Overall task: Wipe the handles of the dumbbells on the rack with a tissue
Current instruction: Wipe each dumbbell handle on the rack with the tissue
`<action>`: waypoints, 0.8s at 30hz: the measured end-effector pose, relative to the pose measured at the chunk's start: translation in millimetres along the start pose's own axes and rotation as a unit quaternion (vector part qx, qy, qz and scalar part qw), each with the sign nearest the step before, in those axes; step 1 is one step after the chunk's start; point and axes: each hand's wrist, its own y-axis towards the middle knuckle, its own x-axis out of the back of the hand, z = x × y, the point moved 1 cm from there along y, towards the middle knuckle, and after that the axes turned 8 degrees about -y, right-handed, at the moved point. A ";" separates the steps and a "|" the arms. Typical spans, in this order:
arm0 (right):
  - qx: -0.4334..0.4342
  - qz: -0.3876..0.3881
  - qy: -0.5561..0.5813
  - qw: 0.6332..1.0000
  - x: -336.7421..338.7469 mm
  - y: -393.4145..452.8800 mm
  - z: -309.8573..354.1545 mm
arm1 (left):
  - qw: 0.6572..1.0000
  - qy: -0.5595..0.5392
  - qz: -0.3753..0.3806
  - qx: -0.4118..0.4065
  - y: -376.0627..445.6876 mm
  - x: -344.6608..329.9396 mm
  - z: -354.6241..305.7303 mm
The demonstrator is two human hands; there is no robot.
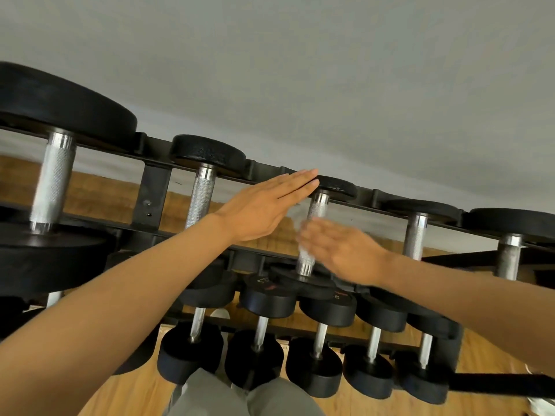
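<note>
While left hand (264, 205) lies flat, open, right hand (339, 250) blurs at the handle (312, 232); its grip unreadable; tissue (300, 232) may slip off.

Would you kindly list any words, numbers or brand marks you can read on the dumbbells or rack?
None can be read for certain.
Pale digits on a lower-tier dumbbell head: too blurred to read.
Small red marks on that head and its neighbour: too small to read.
</note>
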 end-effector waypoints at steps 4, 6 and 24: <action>0.109 0.044 0.042 0.992 3.7 -7.7 -2.4 | 1.000 0.008 0.016 -0.015 0.4 0.0 5.5; 0.058 0.022 0.022 0.998 1.2 -1.0 -26.9 | 1.000 0.008 0.025 -0.018 1.6 1.4 8.0; -0.085 -0.042 -0.009 0.995 -2.6 6.5 -31.4 | 0.997 0.035 0.030 -0.059 5.3 7.7 16.7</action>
